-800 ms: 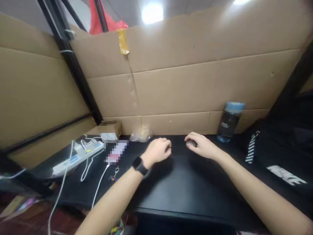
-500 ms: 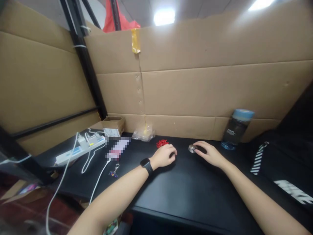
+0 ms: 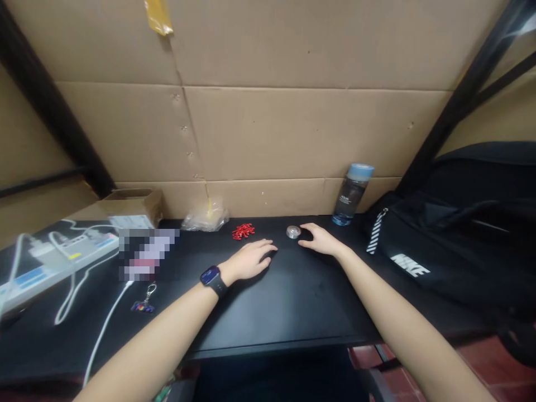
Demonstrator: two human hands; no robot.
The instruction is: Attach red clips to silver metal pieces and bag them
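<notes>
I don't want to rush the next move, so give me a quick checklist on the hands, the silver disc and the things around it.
1. Silver disc in view: ok, on the black tabletop.
2. Right hand at the disc: ok, thumb and fingers spread beside it.
3. Right fingers touching the disc: cannot tell, contact is unclear.
4. Left hand apart from the disc: ok, palm down.
5. Space under the left palm visible: not ok, hidden by the hand.
6. Bottle standing, lid on: ok.
</notes>
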